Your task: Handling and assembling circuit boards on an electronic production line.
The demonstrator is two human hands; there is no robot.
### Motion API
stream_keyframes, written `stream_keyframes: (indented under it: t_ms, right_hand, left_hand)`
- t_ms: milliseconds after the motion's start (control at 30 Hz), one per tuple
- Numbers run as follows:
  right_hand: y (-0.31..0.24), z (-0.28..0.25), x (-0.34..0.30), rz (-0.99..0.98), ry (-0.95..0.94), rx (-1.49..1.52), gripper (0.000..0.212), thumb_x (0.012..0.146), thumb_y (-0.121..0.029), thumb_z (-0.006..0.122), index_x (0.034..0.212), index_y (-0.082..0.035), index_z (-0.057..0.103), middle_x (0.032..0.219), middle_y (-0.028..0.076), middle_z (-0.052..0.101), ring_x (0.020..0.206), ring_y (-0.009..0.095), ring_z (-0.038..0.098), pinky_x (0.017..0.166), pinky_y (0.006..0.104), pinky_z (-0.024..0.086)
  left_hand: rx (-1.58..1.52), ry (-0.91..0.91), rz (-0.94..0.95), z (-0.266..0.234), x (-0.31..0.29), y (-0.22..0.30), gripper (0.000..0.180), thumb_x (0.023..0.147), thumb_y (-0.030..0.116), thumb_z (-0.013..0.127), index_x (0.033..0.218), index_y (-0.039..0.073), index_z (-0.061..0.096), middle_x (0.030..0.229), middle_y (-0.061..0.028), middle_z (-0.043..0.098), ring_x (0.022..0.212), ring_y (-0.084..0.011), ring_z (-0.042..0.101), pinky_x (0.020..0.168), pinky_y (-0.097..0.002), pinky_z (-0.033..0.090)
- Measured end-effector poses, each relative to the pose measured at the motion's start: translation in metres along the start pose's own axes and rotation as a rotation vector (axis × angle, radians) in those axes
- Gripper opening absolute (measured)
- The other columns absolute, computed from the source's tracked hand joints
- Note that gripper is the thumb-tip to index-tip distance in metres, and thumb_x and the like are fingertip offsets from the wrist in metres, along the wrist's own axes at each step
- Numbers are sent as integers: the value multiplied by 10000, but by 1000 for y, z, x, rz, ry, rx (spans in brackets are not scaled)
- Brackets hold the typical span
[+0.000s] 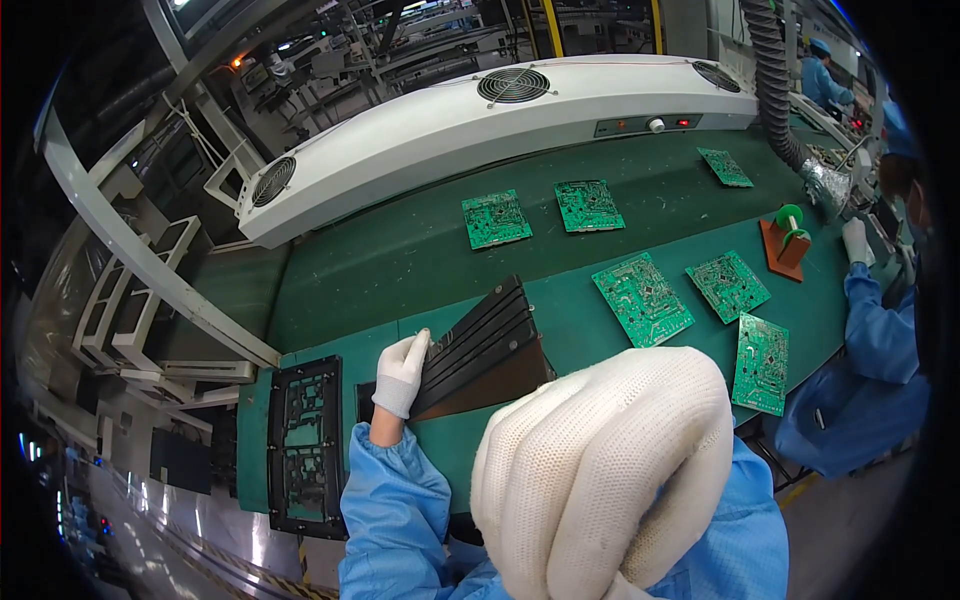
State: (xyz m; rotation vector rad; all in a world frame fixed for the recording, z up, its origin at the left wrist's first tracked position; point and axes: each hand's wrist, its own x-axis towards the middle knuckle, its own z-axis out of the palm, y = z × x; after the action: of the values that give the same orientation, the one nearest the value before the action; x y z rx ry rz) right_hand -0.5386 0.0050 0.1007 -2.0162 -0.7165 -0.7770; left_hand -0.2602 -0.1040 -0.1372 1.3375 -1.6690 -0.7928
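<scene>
My left hand [401,374], in a white glove, is closed on the left edge of a black slatted panel [480,335]. The panel is tilted up, with a brown surface [490,385] showing beneath it. Close to the camera, my right hand [610,470], gloved in white knit, is curled with its fingers together. Whatever is inside that curl, if anything, is hidden, and the hand covers part of the bench. Left of my left hand lies a black frame fixture [305,440] with cut-out openings.
Several green circuit boards [643,298] lie on the green bench and on the belt [400,230] behind. A green spool on a brown stand [785,245] stands at right, near a co-worker's gloved hand [857,243]. A long white fan unit [420,125] spans the back; a grey hose [770,80] hangs at right.
</scene>
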Motion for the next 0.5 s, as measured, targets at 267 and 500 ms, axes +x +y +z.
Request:
stream_keyframes:
  t_ms: [267,500]
  right_hand:
    - [0,2,0,-12,4,-4,165,822,-33,686,957,59,663,936,176,676,841,305,659,936,482,381]
    - [2,3,1,-7,20,65,180,799,-15,700,948,79,661,920,202,672,812,329,664,844,465,457]
  left_hand:
    - [17,5,20,-1,0,2,429,970,310,564,748,-56,598,586,-51,453,585,-98,399,540,-299,354]
    - [13,0,12,-1,0,-1,435,970,315,561,753,-59,601,584,-62,458,585,-102,404,541,-303,358]
